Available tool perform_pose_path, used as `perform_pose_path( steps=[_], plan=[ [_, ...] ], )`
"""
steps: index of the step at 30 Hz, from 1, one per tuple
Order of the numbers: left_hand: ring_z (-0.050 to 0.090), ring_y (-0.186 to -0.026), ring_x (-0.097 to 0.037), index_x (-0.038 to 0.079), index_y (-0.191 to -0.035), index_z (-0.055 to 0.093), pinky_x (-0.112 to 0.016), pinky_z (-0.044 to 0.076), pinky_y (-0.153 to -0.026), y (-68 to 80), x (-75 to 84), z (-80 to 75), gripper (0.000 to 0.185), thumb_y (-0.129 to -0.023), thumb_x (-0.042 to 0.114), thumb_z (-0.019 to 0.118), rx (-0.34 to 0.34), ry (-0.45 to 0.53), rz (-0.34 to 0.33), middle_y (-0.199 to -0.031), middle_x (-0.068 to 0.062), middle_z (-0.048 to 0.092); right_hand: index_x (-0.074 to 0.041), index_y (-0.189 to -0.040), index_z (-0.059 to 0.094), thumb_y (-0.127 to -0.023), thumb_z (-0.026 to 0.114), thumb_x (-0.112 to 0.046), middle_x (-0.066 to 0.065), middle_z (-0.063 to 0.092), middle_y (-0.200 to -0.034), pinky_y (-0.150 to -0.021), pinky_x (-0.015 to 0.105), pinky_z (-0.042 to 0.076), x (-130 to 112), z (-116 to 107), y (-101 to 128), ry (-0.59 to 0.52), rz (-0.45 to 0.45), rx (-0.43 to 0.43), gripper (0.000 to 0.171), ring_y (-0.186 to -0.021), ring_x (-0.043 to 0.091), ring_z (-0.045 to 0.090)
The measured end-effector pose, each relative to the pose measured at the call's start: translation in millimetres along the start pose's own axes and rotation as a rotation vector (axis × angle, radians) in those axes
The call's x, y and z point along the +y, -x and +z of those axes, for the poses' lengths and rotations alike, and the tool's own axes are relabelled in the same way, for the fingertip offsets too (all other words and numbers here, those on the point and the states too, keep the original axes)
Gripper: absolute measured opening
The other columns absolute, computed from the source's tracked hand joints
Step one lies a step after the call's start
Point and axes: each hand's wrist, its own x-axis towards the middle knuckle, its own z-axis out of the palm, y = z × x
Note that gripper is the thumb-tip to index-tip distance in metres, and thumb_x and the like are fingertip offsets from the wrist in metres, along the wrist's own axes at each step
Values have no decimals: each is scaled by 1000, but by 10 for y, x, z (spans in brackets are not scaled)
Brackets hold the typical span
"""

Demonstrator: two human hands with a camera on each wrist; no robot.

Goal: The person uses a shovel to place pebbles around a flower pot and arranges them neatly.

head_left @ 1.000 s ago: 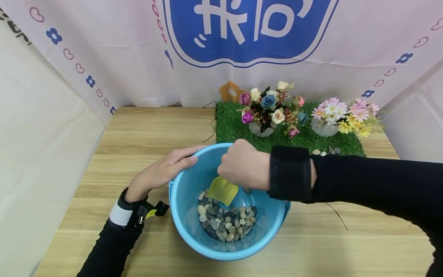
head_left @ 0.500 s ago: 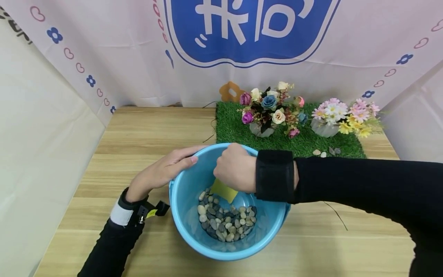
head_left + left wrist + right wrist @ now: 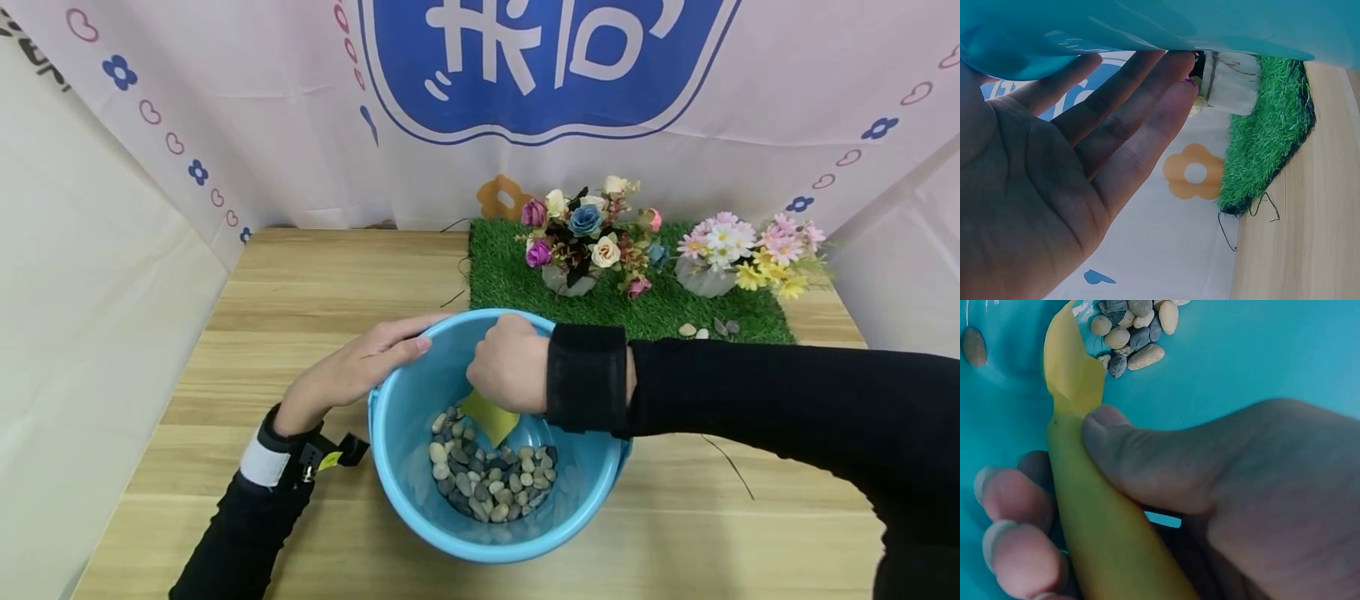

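Observation:
A light blue bucket [image 3: 491, 552] stands on the table with grey and cream pebbles [image 3: 491, 487] on its bottom. My left hand [image 3: 367, 362] holds its left rim, thumb over the edge; in the left wrist view the long fingers [image 3: 1138, 159] lie fairly straight against the outer wall. Inside the bucket my right hand [image 3: 510, 364] grips a yellow shovel [image 3: 1094, 487] by its handle, thumb [image 3: 1141, 450] pressed along it. The blade points down beside the pebble pile. A lone stone [image 3: 974, 347] lies apart from the pile in the right wrist view.
Behind the bucket, an artificial grass mat [image 3: 506, 275] bears a pot of mixed roses [image 3: 585, 221], a pot of daisies [image 3: 720, 242] and several stones [image 3: 687, 330]. A printed cloth [image 3: 315, 150] hangs at the back. A thin dark wire [image 3: 729, 467] lies on the table [image 3: 750, 533].
My right hand has moved slightly left and down within the bucket, with the shovel blade tilting lower and to the right. My left hand has stayed at the rim.

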Motion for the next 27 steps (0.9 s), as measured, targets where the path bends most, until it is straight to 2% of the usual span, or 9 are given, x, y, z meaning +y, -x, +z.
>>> perform_pose_path(
  steps=[5,11,20,27],
  plan=[
    [65,-115,-35,3,-157,35,-40,60,-83,2,-5,-1,49,-111,17,37,-4,6,9,-148,-19,49,-19,-81,66,-102,63,-24,-4,50,-64,-54,25,50,48,5,13,-48,-60,38,21,-54,12,41],
    [64,-116,-38,5,-158,36,-41,60,-83,2,-10,5,48,-111,18,36,-6,13,13,-149,-18,49,-16,-88,69,-102,64,-20,-2,53,-66,-58,27,52,110,23,67,-97,-139,86,15,-57,13,45],
    [65,-115,-37,3,-157,35,-41,61,-81,-17,-6,-2,49,-111,18,36,-8,12,12,-148,-20,49,-17,-86,61,-100,65,-18,-2,51,-69,-57,28,44,145,34,41,-158,-141,44,15,-59,14,43],
    [65,-114,-38,4,-158,35,-41,61,-80,-14,3,0,48,-111,17,36,-12,20,9,-148,-19,49,-17,-98,68,-103,62,-23,-3,56,-77,-61,30,46,148,75,3,-248,-150,-18,10,-66,15,50]
  ],
)
